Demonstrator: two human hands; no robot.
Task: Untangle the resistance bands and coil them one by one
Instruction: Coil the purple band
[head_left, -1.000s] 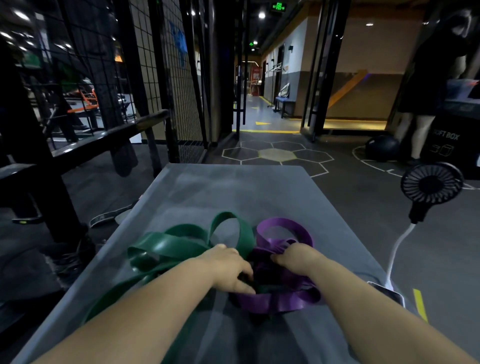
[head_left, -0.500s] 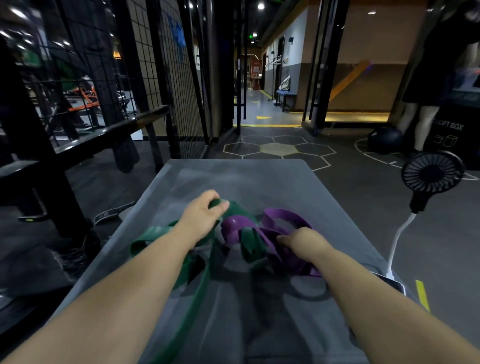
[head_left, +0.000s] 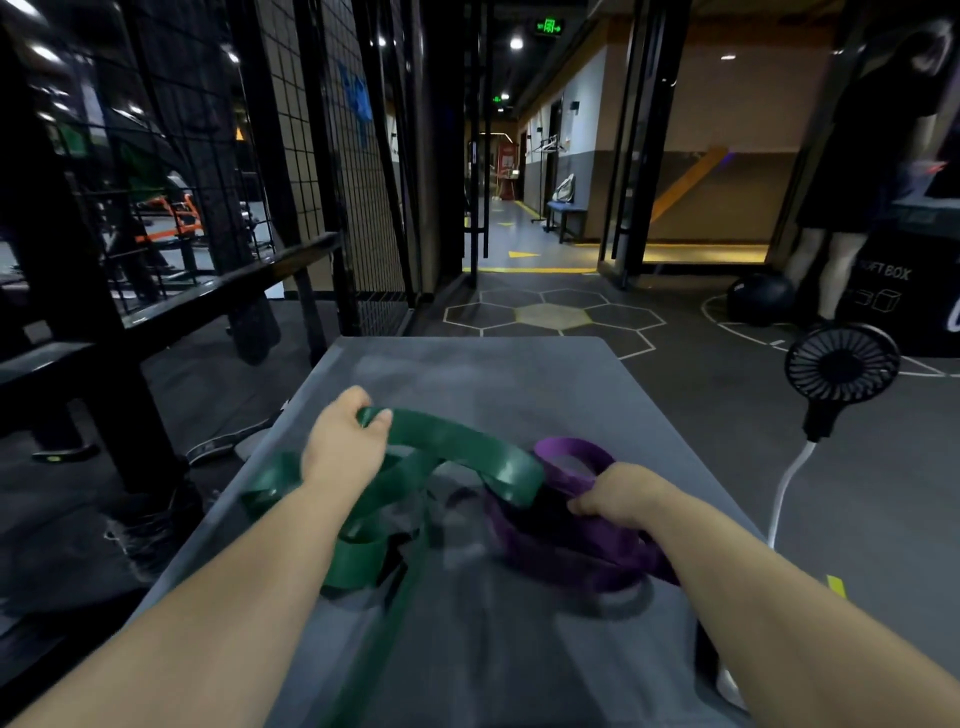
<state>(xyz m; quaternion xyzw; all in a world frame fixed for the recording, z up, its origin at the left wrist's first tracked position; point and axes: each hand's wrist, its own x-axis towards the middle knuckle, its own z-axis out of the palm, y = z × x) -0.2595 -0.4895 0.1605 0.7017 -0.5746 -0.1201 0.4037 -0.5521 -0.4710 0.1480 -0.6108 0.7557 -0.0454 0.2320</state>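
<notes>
Green band (head_left: 457, 441), purple band (head_left: 571, 551), tangled

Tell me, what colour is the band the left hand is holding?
The band is dark green, head view.

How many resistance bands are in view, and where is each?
2. Green band, gripped by the left hand, lies left; purple band, held by the right hand, lies right. Others could hide beneath.

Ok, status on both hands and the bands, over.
Left hand grips green band, raised in an arc. Right hand holds purple band. Green overlaps purple, not yet apart. Fan off to the right, apart from both.
</notes>
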